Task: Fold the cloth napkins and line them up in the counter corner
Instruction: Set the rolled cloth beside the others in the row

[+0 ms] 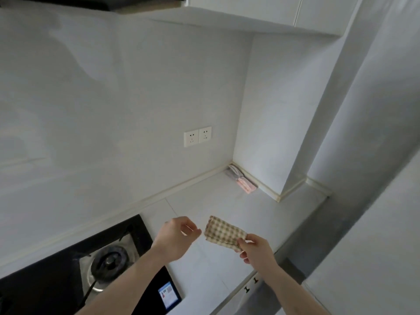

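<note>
Our right hand (256, 248) pinches the folded checked napkin (223, 233) by one end, left hand (179, 233) loosely curled, empty; it may unfold.

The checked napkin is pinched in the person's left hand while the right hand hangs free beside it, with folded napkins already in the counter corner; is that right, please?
Not quite: the head view shows the right hand pinching the checked napkin, and the left hand free beside it. Folded napkins do lie in the counter corner.

Folded beige checked napkin (223, 233), held above the counter by one end; folded grey and pink napkins (241, 181) lined up against the wall in the corner.
</note>
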Action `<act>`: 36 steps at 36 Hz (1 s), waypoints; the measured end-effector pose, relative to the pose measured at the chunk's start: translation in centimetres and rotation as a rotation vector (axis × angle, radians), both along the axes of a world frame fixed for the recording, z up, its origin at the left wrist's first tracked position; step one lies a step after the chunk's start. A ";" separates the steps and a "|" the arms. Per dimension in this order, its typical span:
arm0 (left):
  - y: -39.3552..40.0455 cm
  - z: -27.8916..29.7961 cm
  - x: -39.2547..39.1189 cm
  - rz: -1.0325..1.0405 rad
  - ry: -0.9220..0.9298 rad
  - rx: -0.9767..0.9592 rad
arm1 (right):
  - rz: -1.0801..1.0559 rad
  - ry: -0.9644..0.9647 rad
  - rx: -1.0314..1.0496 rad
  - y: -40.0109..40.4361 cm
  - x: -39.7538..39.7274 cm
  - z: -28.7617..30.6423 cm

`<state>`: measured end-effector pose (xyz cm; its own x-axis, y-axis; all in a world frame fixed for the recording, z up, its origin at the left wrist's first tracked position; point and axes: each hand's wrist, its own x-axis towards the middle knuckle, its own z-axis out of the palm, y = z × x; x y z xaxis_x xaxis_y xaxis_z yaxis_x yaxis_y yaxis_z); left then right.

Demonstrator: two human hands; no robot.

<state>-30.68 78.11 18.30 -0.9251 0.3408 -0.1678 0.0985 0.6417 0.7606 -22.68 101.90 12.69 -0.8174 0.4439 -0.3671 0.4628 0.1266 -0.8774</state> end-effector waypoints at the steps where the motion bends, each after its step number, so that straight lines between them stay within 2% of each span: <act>1: 0.2 -0.1 -0.7 0.010 0.011 0.004 | -0.036 -0.004 -0.035 0.8 -0.9 -0.4; 7: 1.2 -1.0 -4.7 0.106 0.046 -0.001 | -0.218 -0.102 -0.193 5.5 -6.9 -3.1; 18: 6.1 -2.5 -10.9 0.132 0.026 -0.110 | -0.369 -0.280 -0.188 16.0 -16.2 -8.4; 27: 7.9 -4.4 -13.9 0.114 -0.052 -0.224 | -0.521 -0.305 -0.223 22.7 -22.0 -12.1; 36: 10.8 -6.7 -15.6 0.166 -0.143 -0.234 | -0.566 -0.343 -0.287 26.0 -26.6 -14.4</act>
<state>-46.31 88.89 11.55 -0.9262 0.1240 -0.3560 -0.1192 0.7996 0.5886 -49.31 127.90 -1.72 -0.3082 0.6126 -0.7278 0.6449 -0.4278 -0.6332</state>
